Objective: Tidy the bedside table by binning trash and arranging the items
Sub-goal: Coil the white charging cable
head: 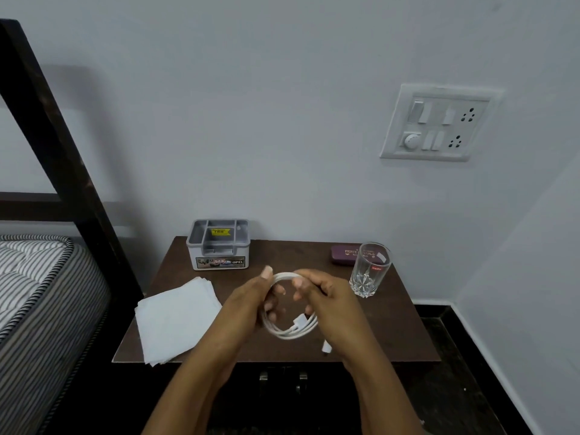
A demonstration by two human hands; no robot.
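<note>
A: How's the light?
B: Dim, cool, even. The bed frame throws a soft shadow on the wall, upper left.
A: Sharp?
B: Soft throughout; the bottom of the frame is nearly black. Wide-angle bending tilts the switch panel at right. Small glints on the glass, centre right.
</note>
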